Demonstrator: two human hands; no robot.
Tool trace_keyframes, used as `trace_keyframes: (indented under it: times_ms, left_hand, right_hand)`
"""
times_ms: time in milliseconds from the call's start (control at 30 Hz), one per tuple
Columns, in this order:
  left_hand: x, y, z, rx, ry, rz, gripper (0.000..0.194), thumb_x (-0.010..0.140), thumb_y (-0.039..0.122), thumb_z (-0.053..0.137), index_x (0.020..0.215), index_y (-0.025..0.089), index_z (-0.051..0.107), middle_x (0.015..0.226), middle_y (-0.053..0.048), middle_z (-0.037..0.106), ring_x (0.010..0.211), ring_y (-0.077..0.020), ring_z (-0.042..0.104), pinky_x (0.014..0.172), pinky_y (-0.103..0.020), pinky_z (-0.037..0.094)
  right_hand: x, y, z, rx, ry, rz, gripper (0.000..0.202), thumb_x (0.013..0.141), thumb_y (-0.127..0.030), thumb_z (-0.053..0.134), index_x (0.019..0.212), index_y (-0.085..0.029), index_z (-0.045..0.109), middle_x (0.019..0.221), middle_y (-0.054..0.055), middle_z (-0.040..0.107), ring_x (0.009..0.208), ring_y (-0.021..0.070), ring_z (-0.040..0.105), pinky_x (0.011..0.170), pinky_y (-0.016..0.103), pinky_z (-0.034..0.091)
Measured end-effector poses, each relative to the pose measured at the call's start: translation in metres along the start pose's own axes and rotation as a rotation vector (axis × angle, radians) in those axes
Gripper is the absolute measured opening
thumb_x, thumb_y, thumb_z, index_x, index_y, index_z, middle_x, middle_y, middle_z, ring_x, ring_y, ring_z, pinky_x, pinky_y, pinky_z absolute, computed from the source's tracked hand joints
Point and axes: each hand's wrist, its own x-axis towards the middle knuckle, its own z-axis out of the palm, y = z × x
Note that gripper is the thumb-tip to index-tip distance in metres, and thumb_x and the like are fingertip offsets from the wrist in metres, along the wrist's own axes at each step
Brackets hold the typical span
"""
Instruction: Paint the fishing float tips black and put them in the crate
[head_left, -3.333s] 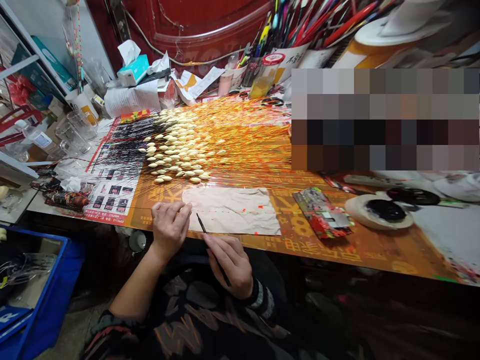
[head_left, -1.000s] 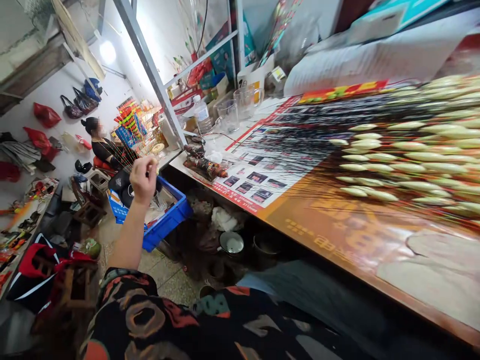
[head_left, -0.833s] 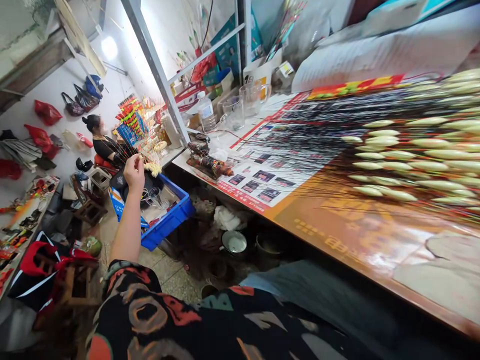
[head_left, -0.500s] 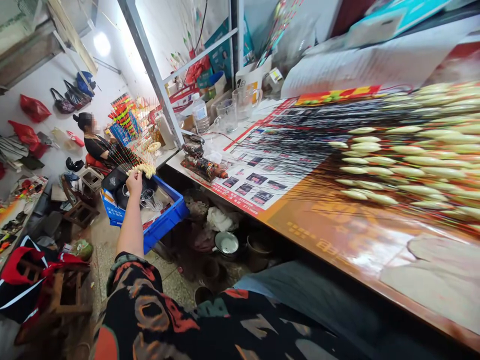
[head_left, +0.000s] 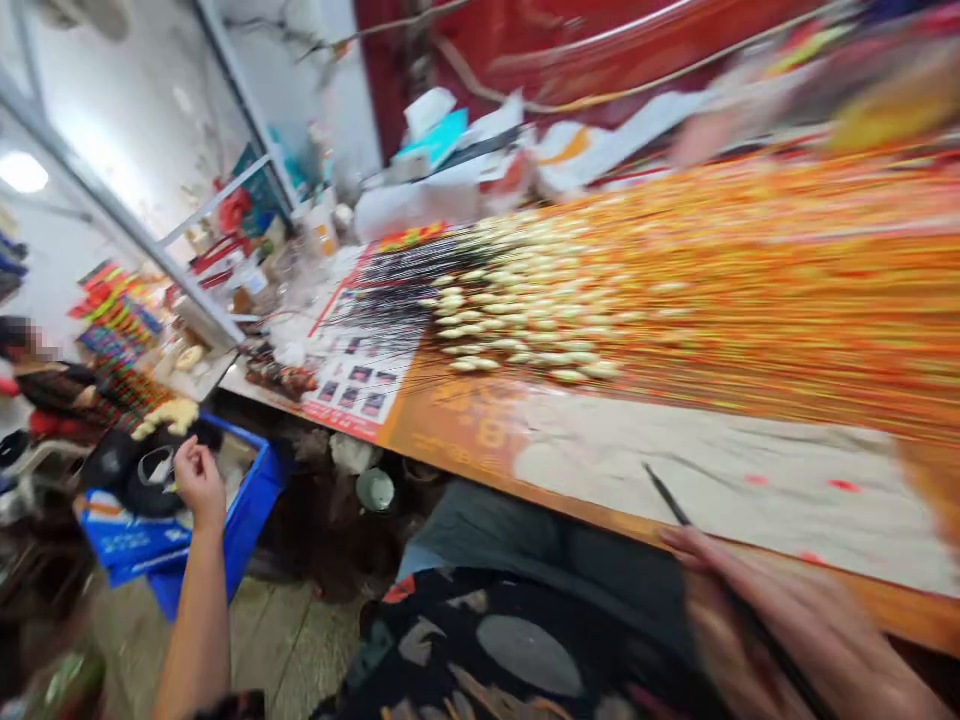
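My left hand (head_left: 199, 478) is at the blue crate, loosely curled with its fingers a little apart, and I see nothing in it. Just above its fingertips a bunch of pale fishing floats (head_left: 166, 417) rests at the crate, their thin coloured stems pointing up and away. My right hand (head_left: 787, 625), blurred at the lower right, grips a slim dark paintbrush (head_left: 667, 494), its tip over a pale cloth (head_left: 705, 450). Red spots mark that cloth. Beyond it, many pale floats (head_left: 536, 300) lie in rows on the table, with dark stems leftward and orange-yellow stems rightward.
The blue crate (head_left: 251, 520) stands left of the table (head_left: 450, 420), holding dark round things. Another person (head_left: 60, 385) sits at the far left. A metal post (head_left: 184, 285) rises at the table's left end. Papers and a box (head_left: 431, 140) line the back.
My view has swung right and now takes in my right hand with the paintbrush. My left hand, earlier gripping the float bunch, has come away from it.
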Motion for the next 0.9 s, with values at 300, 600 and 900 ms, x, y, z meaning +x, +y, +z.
trace_keyframes:
  times_ms: [300,600,900]
  left_hand:
    - [-0.041,0.195,0.120,-0.444,-0.543,0.905,0.035,0.091,0.009,0.051,0.122,0.024,0.060,0.102,-0.006,0.066,0.095,-0.0185,0.060,0.086,-0.034,0.052]
    - [-0.031,0.324,0.217,-0.350,-0.645,1.058,0.016,0.093,0.020,0.056,0.104,0.021,0.067,0.097,-0.007,0.063,0.095,-0.0211,0.050,0.084,-0.034,0.044]
    - [-0.027,0.336,0.232,-0.289,-0.578,1.027,0.017,0.096,0.027,0.053,0.087,0.021,0.066,0.093,-0.006,0.061,0.094,-0.0209,0.051,0.084,-0.035,0.040]
  right_hand:
    - [0.019,0.009,-0.028,-0.108,0.270,0.225,0.051,0.085,-0.004,0.064,0.131,-0.027,0.062,0.102,0.007,0.073,0.081,0.0203,0.071,0.077,0.034,0.059]
    - [0.004,0.017,-0.034,-0.067,0.259,0.257,0.048,0.086,-0.005,0.063,0.129,-0.025,0.062,0.104,0.006,0.073,0.083,0.0204,0.072,0.079,0.033,0.061]
    - [0.006,0.017,-0.038,-0.060,0.197,0.170,0.054,0.087,-0.002,0.060,0.136,-0.023,0.056,0.109,0.007,0.071,0.093,0.0211,0.071,0.081,0.033,0.061]
